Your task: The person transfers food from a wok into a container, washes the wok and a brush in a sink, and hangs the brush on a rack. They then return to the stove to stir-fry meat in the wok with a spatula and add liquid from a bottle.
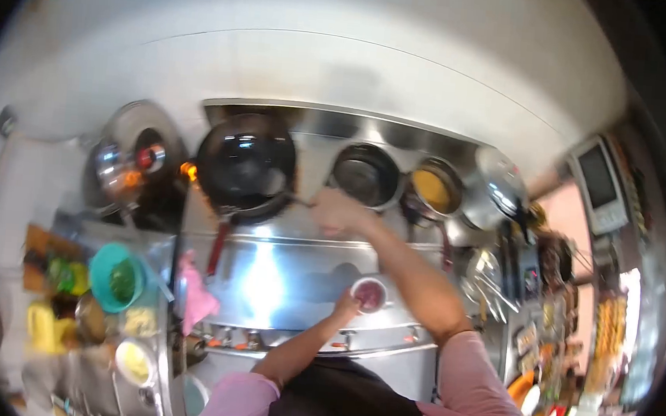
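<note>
My left hand (347, 306) is closed on the side of a small white bowl (381, 281) with purplish-red pieces (369, 294) inside, held over the steel counter in front of me. Stretched forward over the stove, my right hand (334, 211) grips the handle of a ladle (274, 182), whose rounded head is down in the black wok (235, 153). Dark and shiny inside, the wok sits on a burner, and its red handle (217, 247) points toward me.
Flame (189, 171) shows left of the wok. Right of it stand a dark pot (366, 177) and a pan of yellow-orange food (431, 189). A pink cloth (195, 295) hangs near a teal bowl (94, 277) of greens. Burner knobs (252, 338) line the stove front.
</note>
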The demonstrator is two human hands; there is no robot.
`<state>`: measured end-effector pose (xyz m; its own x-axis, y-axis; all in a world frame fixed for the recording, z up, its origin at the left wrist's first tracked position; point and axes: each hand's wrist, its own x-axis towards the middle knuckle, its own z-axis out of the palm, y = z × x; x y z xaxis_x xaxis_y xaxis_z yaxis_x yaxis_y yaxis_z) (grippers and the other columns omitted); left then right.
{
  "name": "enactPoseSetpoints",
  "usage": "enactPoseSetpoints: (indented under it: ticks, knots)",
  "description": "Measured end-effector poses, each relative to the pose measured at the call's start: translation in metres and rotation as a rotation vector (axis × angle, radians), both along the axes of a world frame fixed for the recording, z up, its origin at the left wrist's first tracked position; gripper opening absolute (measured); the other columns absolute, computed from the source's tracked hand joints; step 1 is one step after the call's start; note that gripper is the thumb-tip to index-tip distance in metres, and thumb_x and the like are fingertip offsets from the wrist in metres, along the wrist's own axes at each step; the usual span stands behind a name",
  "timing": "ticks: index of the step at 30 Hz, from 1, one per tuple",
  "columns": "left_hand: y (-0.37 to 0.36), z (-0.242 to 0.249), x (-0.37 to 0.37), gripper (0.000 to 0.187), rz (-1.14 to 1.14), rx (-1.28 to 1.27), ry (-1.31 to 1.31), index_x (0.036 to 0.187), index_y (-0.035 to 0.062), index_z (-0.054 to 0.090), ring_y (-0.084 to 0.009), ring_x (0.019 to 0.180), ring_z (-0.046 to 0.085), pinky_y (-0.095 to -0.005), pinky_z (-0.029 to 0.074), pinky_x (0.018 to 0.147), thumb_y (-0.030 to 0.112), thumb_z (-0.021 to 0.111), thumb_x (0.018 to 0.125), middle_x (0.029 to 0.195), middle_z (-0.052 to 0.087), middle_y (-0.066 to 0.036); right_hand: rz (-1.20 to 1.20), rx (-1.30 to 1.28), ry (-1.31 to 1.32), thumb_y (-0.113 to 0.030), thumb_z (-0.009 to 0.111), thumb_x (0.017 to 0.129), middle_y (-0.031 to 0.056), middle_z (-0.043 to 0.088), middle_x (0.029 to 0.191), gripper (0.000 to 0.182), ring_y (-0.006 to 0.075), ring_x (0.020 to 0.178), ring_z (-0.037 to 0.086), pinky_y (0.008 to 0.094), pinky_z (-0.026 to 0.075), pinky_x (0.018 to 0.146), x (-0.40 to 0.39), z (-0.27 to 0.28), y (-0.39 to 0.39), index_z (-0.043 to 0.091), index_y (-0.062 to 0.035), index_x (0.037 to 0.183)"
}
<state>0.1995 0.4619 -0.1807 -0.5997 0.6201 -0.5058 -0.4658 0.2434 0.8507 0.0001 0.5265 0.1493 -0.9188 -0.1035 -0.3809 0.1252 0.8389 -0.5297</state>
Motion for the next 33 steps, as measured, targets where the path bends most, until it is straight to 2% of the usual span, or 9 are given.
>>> enactPoseSetpoints:
  ticks: [2, 5, 7, 9, 12, 16, 25, 28, 33]
  knots:
    - [-0.057, 0.022, -0.006, 0.048, 0.109, 0.137, -0.049, 0.130, 0.0015, 0.040, -0.0256, 0.074, 0.065, -0.0338, 0.061, 0.055, -0.001, 0.052, 0.084, 0.102, 0.059, -0.015, -0.036, 0.077, -0.184, -0.016, 0.055, 0.075, 0.0121, 0.060, 0.049, 0.027, 0.0243, 0.046, 0.062, 0.0413, 0.052, 0.049, -0.029, 0.006, 0.008, 0.064, 0.0013, 0.056]
    - [-0.139, 0.072, -0.020, 0.050, 0.142, 0.095, -0.118, 0.132, 0.0026, 0.040, -0.0250, 0.089, 0.064, -0.0341, 0.061, 0.060, 0.001, 0.056, 0.084, 0.109, 0.056, -0.016, -0.252, -0.070, -0.357, -0.013, 0.054, 0.078, 0.0170, 0.063, 0.056, 0.027, 0.0279, 0.043, 0.060, 0.0423, 0.050, 0.045, -0.051, -0.037, 0.020, 0.066, 0.0043, 0.061]
    - [-0.192, 0.081, -0.027, 0.052, 0.215, 0.089, -0.185, 0.134, 0.0033, 0.039, -0.0225, 0.094, 0.063, -0.0320, 0.060, 0.061, 0.003, 0.058, 0.085, 0.110, 0.056, -0.016, -0.014, 0.026, -0.151, -0.010, 0.052, 0.079, 0.0221, 0.067, 0.067, 0.023, 0.0347, 0.053, 0.065, 0.0453, 0.053, 0.054, -0.046, -0.082, 0.009, 0.069, 0.0055, 0.076]
    - [-0.239, 0.063, -0.026, 0.053, 0.314, 0.078, -0.217, 0.135, 0.0040, 0.039, -0.0197, 0.095, 0.062, -0.0292, 0.058, 0.060, 0.004, 0.059, 0.086, 0.109, 0.056, -0.015, -0.120, 0.107, 0.223, -0.016, 0.053, 0.087, 0.0229, 0.070, 0.091, 0.026, 0.0391, 0.079, 0.070, 0.0477, 0.054, 0.071, -0.043, -0.169, -0.001, 0.069, -0.0004, 0.100]
    - [-0.298, 0.098, -0.032, 0.053, 0.378, -0.039, -0.234, 0.137, 0.0063, 0.039, -0.0151, 0.092, 0.063, -0.0247, 0.055, 0.061, 0.005, 0.060, 0.087, 0.109, 0.058, -0.012, -0.462, 0.002, 0.200, -0.025, 0.056, 0.090, 0.0210, 0.068, 0.105, 0.039, 0.0414, 0.097, 0.065, 0.0465, 0.051, 0.089, -0.030, -0.155, -0.047, 0.064, -0.0222, 0.128]
    - [-0.347, 0.160, -0.048, 0.049, 0.446, 0.266, -0.377, 0.136, 0.0077, 0.040, -0.0167, 0.096, 0.064, -0.0285, 0.059, 0.071, 0.007, 0.059, 0.091, 0.112, 0.058, -0.011, -0.445, 0.077, 0.167, -0.034, 0.053, 0.093, 0.0152, 0.069, 0.112, 0.040, 0.0383, 0.104, 0.065, 0.0474, 0.052, 0.088, -0.026, -0.155, -0.047, 0.060, -0.0306, 0.132]
    - [-0.354, 0.250, -0.159, 0.051, 0.512, 0.444, -0.161, 0.147, 0.0091, 0.022, -0.0277, 0.114, 0.061, -0.0414, 0.060, 0.088, 0.009, 0.043, 0.100, 0.134, 0.048, -0.017, -0.308, 0.550, 0.181, -0.026, 0.056, 0.082, 0.0171, 0.072, 0.096, 0.032, 0.0343, 0.090, 0.070, 0.0460, 0.056, 0.082, 0.031, -0.026, 0.014, 0.075, -0.0179, 0.106]
    - [-0.337, 0.223, -0.233, 0.039, 0.496, 0.330, -0.010, 0.137, 0.0085, 0.037, -0.0277, 0.112, 0.062, -0.0419, 0.060, 0.084, 0.017, 0.047, 0.101, 0.130, 0.052, -0.015, -0.432, 0.591, 0.127, -0.024, 0.057, 0.084, 0.0192, 0.072, 0.097, 0.030, 0.0331, 0.088, 0.072, 0.0434, 0.058, 0.075, 0.044, -0.048, -0.001, 0.073, -0.0082, 0.103]
    - [-0.276, 0.217, -0.350, 0.048, 0.475, -0.013, 0.257, 0.124, 0.0023, 0.049, -0.0212, 0.103, 0.063, -0.0331, 0.057, 0.072, 0.031, 0.067, 0.090, 0.116, 0.059, -0.014, -0.702, -0.558, -0.127, -0.019, 0.065, 0.083, 0.0105, 0.066, 0.070, 0.019, 0.0212, 0.052, 0.060, 0.0348, 0.048, 0.045, 0.065, -0.138, -0.035, 0.066, -0.0002, 0.082]
